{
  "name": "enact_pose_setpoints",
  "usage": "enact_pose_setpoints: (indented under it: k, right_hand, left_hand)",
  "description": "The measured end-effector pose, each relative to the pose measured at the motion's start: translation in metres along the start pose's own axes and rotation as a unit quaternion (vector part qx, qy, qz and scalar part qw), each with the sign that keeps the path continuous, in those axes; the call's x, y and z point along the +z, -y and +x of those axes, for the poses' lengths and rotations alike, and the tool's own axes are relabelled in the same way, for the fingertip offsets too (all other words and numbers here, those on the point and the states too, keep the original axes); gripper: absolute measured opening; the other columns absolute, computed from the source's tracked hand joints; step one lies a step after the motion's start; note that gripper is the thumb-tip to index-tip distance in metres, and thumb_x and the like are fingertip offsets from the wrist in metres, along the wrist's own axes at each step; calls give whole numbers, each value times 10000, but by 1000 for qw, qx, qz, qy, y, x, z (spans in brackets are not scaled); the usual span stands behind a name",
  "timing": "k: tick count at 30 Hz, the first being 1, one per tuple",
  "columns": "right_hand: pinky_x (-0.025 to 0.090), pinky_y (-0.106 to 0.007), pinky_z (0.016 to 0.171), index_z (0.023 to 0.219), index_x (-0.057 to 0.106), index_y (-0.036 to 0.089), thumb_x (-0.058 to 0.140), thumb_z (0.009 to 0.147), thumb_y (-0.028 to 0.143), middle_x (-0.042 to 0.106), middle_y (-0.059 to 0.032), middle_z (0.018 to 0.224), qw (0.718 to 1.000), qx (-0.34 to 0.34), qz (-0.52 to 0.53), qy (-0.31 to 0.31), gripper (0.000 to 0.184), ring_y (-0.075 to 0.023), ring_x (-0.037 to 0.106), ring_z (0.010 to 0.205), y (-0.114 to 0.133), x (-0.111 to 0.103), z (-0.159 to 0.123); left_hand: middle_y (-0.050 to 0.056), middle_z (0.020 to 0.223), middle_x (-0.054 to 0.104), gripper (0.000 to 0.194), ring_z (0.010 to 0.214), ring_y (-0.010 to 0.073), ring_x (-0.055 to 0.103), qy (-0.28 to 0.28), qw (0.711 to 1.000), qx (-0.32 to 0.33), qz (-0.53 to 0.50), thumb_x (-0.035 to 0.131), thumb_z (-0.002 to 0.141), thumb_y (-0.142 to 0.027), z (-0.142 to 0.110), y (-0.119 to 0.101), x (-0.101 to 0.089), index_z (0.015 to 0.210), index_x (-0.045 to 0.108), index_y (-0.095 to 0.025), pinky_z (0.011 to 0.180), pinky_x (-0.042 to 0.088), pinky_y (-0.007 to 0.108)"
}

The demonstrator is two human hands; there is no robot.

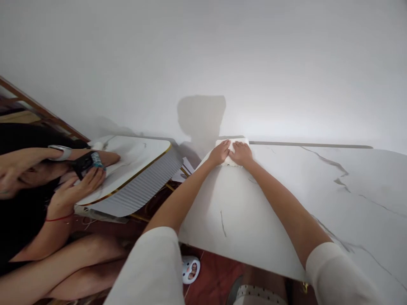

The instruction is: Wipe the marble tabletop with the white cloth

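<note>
A folded white cloth point(233, 163) lies at the far edge of a white marble-patterned table point(235, 212), close to the wall. My left hand point(219, 152) rests on the cloth's left part, palm down with the fingers laid flat. Pressed on its right part, my right hand point(241, 153) also has its fingers spread over the fabric. The two hands are side by side, with the fingertips angled toward each other. Both arms reach straight out over the tabletop.
Another person point(70, 190) sits on the left, holding a dark phone-like device point(85, 163) beside a second white table point(140, 178) with gold trim. A pale wall point(286, 76) stands behind both tables. A white slipper point(190, 270) is on the red floor.
</note>
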State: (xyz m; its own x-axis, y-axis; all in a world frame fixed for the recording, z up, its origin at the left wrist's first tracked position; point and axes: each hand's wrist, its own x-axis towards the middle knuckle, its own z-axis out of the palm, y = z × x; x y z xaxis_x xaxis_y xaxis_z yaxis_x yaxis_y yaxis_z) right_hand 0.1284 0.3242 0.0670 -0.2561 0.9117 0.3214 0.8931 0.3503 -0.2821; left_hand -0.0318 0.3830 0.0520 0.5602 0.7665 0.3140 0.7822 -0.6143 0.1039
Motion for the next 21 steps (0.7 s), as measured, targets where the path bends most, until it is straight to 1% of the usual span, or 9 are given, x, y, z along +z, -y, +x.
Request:
enact_pose_setpoints:
  k: [3, 5, 7, 10, 13, 16, 18, 21]
  right_hand:
    - [240, -389, 1074, 1316, 478, 71, 334, 933, 345, 484, -159, 1393, 999, 32, -15, -12, 492, -267, 402, 1285, -18, -3, 12]
    - [252, -389, 1067, 1316, 479, 70, 319, 937, 358, 502, -164, 1374, 999, 40, -24, -12, 503, -272, 425, 1265, -30, -6, 15]
    - [252, -388, 1069, 1339, 457, 59, 303, 941, 374, 491, -170, 1383, 998, 45, -34, -8, 531, -276, 419, 1271, -41, -9, 12]
    - [239, -397, 1082, 1376, 416, 42, 298, 941, 379, 446, -177, 1420, 997, 59, -53, -8, 563, -285, 380, 1306, -50, -14, -1]
    - [230, -407, 1091, 1395, 391, 25, 303, 936, 358, 417, -178, 1443, 995, 70, -65, -18, 574, -294, 360, 1324, -49, -19, -20]
    - [219, -405, 1103, 1402, 368, -7, 299, 932, 350, 389, -193, 1457, 994, 77, -73, -15, 595, -297, 343, 1339, -38, -26, -42]
    - [217, -410, 1108, 1403, 356, -31, 296, 931, 346, 375, -206, 1461, 994, 78, -78, -7, 607, -303, 335, 1345, -27, -29, -58]
    - [236, -435, 1102, 1399, 355, -46, 302, 930, 340, 371, -221, 1457, 994, 73, -82, -5, 609, -320, 341, 1342, -4, -32, -83]
  left_hand:
    - [128, 1465, 394, 524, 1377, 203, 322, 20, 1000, -5, 5, 286, 889, -237, 29, -8, 3, 1371, 409, -75, 1146, 258, 345]
    - [109, 1472, 388, 524, 1375, 191, 326, 27, 999, -16, 8, 277, 892, -239, 44, -17, 5, 1377, 407, -90, 1139, 265, 324]
    - [101, 1485, 368, 527, 1379, 184, 315, 29, 999, -15, 8, 263, 901, -248, 52, -27, 8, 1390, 389, -95, 1136, 264, 313]
    - [111, 1501, 333, 540, 1394, 189, 281, 44, 999, 2, 7, 254, 910, -260, 54, -42, 11, 1409, 350, -77, 1144, 240, 317]
    - [109, 1516, 302, 548, 1409, 195, 243, 56, 998, 33, 0, 258, 913, -268, 48, -54, 11, 1425, 315, -80, 1157, 208, 336]
    - [108, 1528, 273, 549, 1421, 199, 206, 62, 996, 64, -11, 238, 923, -277, 33, -65, 6, 1434, 292, -83, 1163, 190, 354]
    - [120, 1536, 247, 563, 1426, 205, 186, 74, 994, 74, -17, 226, 927, -293, 18, -71, 0, 1440, 273, -67, 1164, 186, 359]
    - [134, 1542, 219, 589, 1430, 208, 169, 86, 993, 82, -28, 212, 928, -322, -13, -79, -11, 1447, 250, -45, 1166, 174, 361]
